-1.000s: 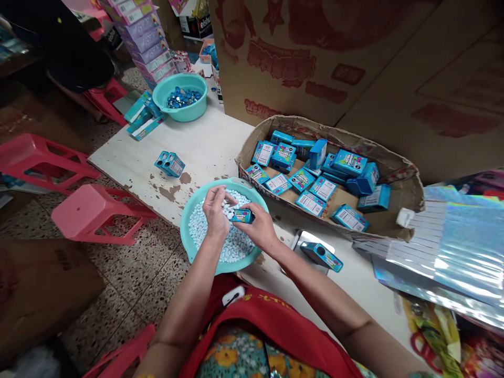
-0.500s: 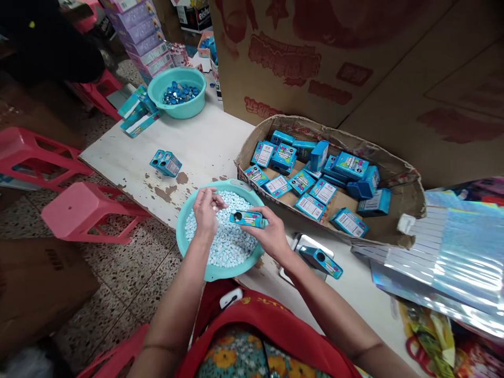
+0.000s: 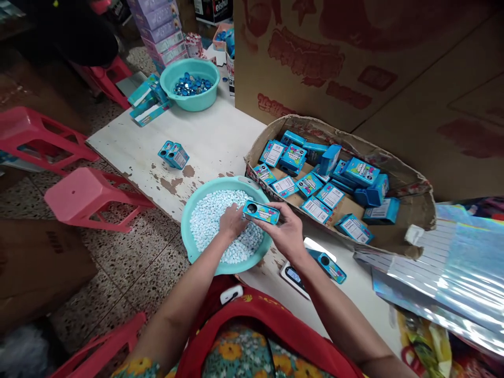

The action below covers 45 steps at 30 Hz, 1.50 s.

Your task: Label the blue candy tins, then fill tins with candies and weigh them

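My left hand (image 3: 232, 221) is down in the turquoise basin (image 3: 186, 233), its fingers curled among the small pale candies (image 3: 210, 210). Its fingertips are hidden, so what lies inside them cannot be seen. Just above and to the right, my right hand (image 3: 289, 231) grips a small blue candy box (image 3: 263, 212) by its far end. The round dark hole in the box faces my left hand. Behind my right forearm, another blue box (image 3: 333, 268) rests on a kitchen scale (image 3: 293, 275) with a lit display.
A torn cardboard tray (image 3: 409, 210) holds several blue boxes. Two blue boxes (image 3: 174, 155) stand on the white table (image 3: 220, 131). Farther back sits a second basin (image 3: 197, 102) of blue-wrapped pieces. Red stools (image 3: 92, 197) are on the left; shiny sheets (image 3: 464, 252) lie right.
My left hand has lowered from above the basin into the candies. My right hand still holds the box, now a little farther right. The view has shifted slightly.
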{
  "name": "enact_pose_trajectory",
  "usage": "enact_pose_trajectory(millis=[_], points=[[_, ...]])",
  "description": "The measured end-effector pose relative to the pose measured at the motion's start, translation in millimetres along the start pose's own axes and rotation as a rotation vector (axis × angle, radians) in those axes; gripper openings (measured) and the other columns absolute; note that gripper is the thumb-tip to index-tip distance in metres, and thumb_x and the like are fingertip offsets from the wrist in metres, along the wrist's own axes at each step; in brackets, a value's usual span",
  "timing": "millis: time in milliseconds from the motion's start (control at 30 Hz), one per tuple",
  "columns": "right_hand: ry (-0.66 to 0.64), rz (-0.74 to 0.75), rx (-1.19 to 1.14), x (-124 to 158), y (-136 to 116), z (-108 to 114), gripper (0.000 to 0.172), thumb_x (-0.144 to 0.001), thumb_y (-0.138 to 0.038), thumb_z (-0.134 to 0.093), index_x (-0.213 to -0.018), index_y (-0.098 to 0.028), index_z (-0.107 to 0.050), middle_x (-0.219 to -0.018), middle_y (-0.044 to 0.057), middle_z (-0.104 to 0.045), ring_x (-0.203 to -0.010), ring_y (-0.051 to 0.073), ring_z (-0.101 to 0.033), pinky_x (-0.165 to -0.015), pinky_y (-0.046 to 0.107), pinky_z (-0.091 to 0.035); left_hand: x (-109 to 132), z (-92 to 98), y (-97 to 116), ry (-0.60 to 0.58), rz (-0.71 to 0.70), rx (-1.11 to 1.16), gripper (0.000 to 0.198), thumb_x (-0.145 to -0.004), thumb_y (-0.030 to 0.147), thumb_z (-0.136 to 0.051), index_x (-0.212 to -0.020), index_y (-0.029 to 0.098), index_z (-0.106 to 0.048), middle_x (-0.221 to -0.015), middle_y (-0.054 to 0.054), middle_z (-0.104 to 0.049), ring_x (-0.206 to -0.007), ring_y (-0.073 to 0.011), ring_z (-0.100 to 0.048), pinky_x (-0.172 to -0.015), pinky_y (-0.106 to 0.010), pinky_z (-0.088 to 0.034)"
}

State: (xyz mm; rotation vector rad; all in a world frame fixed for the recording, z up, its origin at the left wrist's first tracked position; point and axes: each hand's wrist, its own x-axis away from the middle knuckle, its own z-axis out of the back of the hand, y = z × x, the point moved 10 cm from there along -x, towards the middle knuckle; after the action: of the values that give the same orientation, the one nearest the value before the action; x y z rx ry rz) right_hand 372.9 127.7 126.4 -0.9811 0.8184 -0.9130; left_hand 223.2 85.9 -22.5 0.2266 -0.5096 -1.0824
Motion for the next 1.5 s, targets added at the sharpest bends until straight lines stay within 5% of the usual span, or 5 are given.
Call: enact_pose_trajectory(millis=[100,233,333,467,1500], points=[[-0.023,-0.004,0.074,4.0,9.5,-3.5,0.031,-0.071,-0.034,-0.075,-0.097,-0.021,-0.062,-0.091,0.003,-0.063,-0.084,0.021,-0.060,-0.076,0.032,-0.046,9.4,18.2,-24.2,0.153,0.064,0.118,0.025,-0.082,0.040,-0.049,-0.089,0.021,-0.063,-0.094,-0.008,-0.060,-0.086,-0.0232,-0.057,-0.068,-0.030,-0.040],[-0.061,0.001,0.145,10.1,16.4,-8.8,0.029,-0.072,-0.030,-0.073,-0.097,-0.022,-0.061,-0.092,0.003,-0.061,-0.087,0.022,-0.059,-0.076,0.032,-0.046,19.3,37.1,-47.0,0.242,0.253,0.824,0.030,-0.077,0.047,-0.054,-0.072,0.018,-0.057,-0.067,-0.002,-0.055,-0.057,-0.0132,-0.052,-0.051,-0.024,-0.035],[-0.110,0.028,0.219,13.9,13.7,-21.4,0.028,-0.073,-0.027,-0.072,-0.098,-0.021,-0.060,-0.093,0.003,-0.061,-0.090,0.023,-0.058,-0.077,0.033,-0.045,28.7,57.3,-26.6,0.257,0.237,1.385,0.030,-0.074,0.048,-0.058,-0.076,0.018,-0.054,-0.065,0.001,-0.052,-0.046,-0.0081,-0.046,-0.041,-0.020,-0.028],[-0.176,0.038,0.323,15.8,7.2,-44.0,0.030,-0.070,-0.022,-0.074,-0.097,-0.021,-0.060,-0.094,0.004,-0.062,-0.091,0.025,-0.058,-0.080,0.034,-0.044,39.8,92.2,1.2,0.357,0.110,1.699,0.024,-0.073,0.040,-0.059,-0.075,0.017,-0.052,-0.069,0.000,-0.054,-0.061,-0.0104,-0.056,-0.052,-0.020,-0.042],[-0.140,0.069,0.243,-5.8,-10.2,-45.4,0.033,-0.066,-0.021,-0.078,-0.093,-0.022,-0.059,-0.092,0.002,-0.061,-0.088,0.023,-0.056,-0.077,0.033,-0.043,33.0,122.5,17.4,0.564,0.085,1.611,0.024,-0.076,0.039,-0.062,-0.078,0.017,-0.051,-0.073,0.000,-0.057,-0.063,-0.0121,-0.059,-0.056,-0.025,-0.047]])
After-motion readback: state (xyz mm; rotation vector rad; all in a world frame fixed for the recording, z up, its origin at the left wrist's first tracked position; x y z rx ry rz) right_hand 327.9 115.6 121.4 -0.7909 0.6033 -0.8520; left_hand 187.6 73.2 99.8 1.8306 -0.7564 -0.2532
